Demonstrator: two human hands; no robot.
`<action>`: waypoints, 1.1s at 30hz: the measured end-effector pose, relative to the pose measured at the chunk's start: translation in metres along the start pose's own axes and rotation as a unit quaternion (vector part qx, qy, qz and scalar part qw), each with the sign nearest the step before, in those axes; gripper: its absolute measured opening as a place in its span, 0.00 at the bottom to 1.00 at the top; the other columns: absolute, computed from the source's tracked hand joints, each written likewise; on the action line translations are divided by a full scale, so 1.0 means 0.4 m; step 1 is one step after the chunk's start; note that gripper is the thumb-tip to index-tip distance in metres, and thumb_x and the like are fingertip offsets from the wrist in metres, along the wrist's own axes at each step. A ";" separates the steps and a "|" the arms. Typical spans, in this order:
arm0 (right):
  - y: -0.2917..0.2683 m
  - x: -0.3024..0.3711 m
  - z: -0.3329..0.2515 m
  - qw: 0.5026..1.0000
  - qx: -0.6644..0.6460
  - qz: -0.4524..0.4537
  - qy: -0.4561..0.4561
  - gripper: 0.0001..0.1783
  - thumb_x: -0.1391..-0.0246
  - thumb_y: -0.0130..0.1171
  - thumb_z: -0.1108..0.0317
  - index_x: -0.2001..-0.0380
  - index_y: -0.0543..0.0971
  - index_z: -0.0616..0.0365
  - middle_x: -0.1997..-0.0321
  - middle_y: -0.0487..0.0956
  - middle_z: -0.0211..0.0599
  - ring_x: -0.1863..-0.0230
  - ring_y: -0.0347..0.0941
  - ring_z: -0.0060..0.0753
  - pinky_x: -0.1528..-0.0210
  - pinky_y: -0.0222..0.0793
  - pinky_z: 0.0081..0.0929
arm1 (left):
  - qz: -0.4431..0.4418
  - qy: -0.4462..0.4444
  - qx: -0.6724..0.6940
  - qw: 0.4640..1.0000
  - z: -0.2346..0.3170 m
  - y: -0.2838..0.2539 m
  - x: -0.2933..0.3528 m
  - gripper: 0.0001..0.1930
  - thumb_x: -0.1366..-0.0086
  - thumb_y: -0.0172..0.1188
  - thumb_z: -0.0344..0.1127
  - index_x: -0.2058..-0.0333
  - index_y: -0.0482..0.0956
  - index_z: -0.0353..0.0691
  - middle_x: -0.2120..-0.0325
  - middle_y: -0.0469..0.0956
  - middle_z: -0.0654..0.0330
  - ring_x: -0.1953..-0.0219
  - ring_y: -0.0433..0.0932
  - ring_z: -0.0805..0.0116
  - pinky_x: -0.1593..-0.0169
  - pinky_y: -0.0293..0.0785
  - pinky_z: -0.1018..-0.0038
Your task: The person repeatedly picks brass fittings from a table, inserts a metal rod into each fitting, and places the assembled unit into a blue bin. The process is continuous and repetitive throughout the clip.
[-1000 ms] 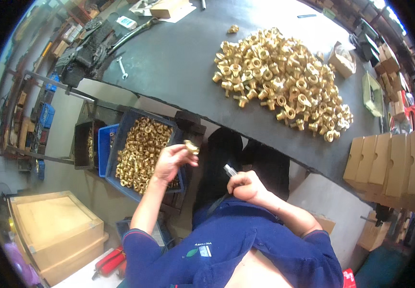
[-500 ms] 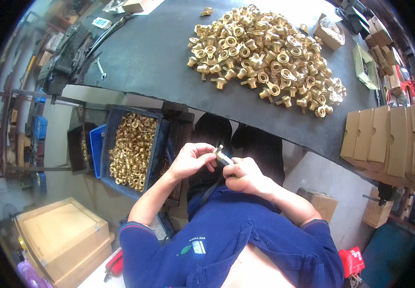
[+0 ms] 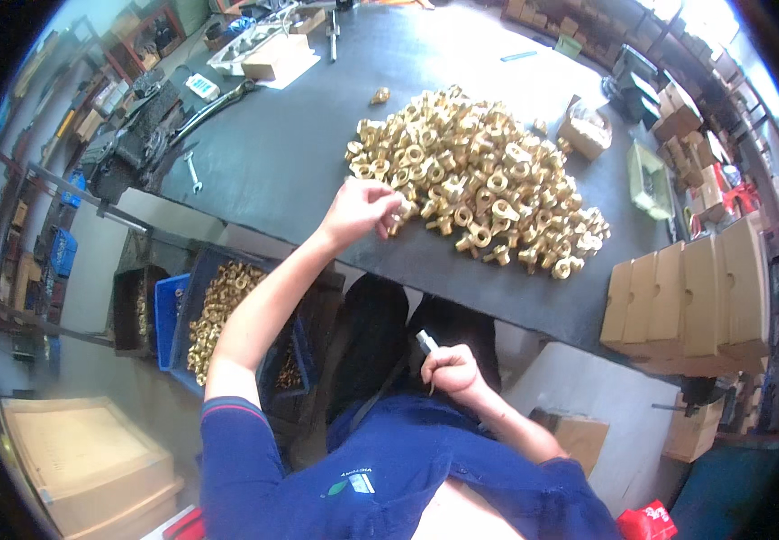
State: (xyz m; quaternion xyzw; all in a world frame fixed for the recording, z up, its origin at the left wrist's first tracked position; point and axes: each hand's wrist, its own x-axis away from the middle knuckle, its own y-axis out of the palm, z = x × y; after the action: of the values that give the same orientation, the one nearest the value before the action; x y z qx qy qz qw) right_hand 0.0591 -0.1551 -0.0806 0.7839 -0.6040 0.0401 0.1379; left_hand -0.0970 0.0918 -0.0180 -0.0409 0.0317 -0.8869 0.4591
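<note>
My left hand (image 3: 360, 214) reaches over the dark worktop to the near-left edge of a heap of brass fittings (image 3: 471, 175). Its thumb and fingers close on a brass fitting (image 3: 398, 219), which they partly cover. Many fittings in the heap have a ring-shaped opening and side lugs. Low in front of my body, my right hand (image 3: 453, 367) is wrapped round a small tool (image 3: 426, 341) with a silvery, blunt metal end pointing up and left. The rest of that tool is hidden in the fist.
Below the table edge on the left, a blue crate (image 3: 193, 297) contains more brass pieces. A spanner (image 3: 192, 171) lies on the worktop (image 3: 272, 153). Brown cardboard boxes (image 3: 678, 297) line the right side, near a pale green tray (image 3: 648, 180). A wooden box (image 3: 83, 450) stands lower left.
My left hand has moved up and away from the right hand, from in front of my body to the heap's edge. The right hand has lowered slightly, still gripping the tool. The view has shifted.
</note>
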 end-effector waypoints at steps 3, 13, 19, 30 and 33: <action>-0.006 0.022 0.002 0.999 -0.017 0.025 -0.031 0.08 0.72 0.46 0.78 0.84 0.76 0.63 0.82 0.74 0.29 0.77 0.66 0.20 0.72 0.61 0.19 | 0.050 0.019 -0.046 0.998 0.056 0.019 -0.154 0.10 0.43 0.56 0.33 0.73 0.77 0.29 0.85 0.74 0.59 0.86 0.73 0.76 0.83 0.69 0.80; -0.049 0.061 -0.014 0.996 -0.038 0.079 0.019 0.10 0.71 0.44 0.77 0.82 0.75 0.65 0.79 0.74 0.28 0.75 0.66 0.19 0.69 0.62 0.17 | 0.199 0.221 -0.393 0.870 0.074 0.029 -0.437 0.16 0.49 0.55 0.42 0.61 0.77 0.45 0.71 0.78 0.51 0.65 0.77 0.55 0.62 0.72 0.67; -0.008 0.040 0.000 0.995 -0.058 0.083 0.015 0.09 0.72 0.47 0.78 0.83 0.76 0.64 0.85 0.71 0.28 0.85 0.59 0.16 0.82 0.51 0.14 | 0.089 0.234 -0.322 0.913 0.043 -0.089 -0.188 0.17 0.47 0.58 0.37 0.59 0.75 0.39 0.77 0.78 0.53 0.73 0.78 0.61 0.66 0.73 0.69; 0.030 -0.023 0.043 0.993 -0.046 0.031 0.104 0.11 0.74 0.42 0.83 0.85 0.75 0.66 0.88 0.69 0.32 0.90 0.56 0.17 0.87 0.48 0.15 | 0.261 -0.300 -0.288 0.871 -0.467 -0.469 0.566 0.15 0.48 0.53 0.23 0.60 0.78 0.41 0.64 0.78 0.56 0.66 0.77 0.69 0.65 0.74 0.75; 0.043 -0.045 0.038 0.996 -0.018 0.014 0.091 0.11 0.74 0.42 0.83 0.85 0.75 0.66 0.88 0.69 0.32 0.90 0.57 0.18 0.86 0.49 0.15 | 0.255 -0.337 -0.301 0.855 -0.600 -0.465 0.624 0.17 0.49 0.53 0.26 0.59 0.78 0.47 0.58 0.76 0.55 0.59 0.76 0.63 0.56 0.73 0.71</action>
State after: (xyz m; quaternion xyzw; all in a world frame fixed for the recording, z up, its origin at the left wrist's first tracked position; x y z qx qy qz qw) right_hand 0.0364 -0.1464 -0.0965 0.7658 -0.6006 0.1027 0.2055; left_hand -0.4159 -0.0007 -0.2284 -0.4639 0.1494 -0.6175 0.6174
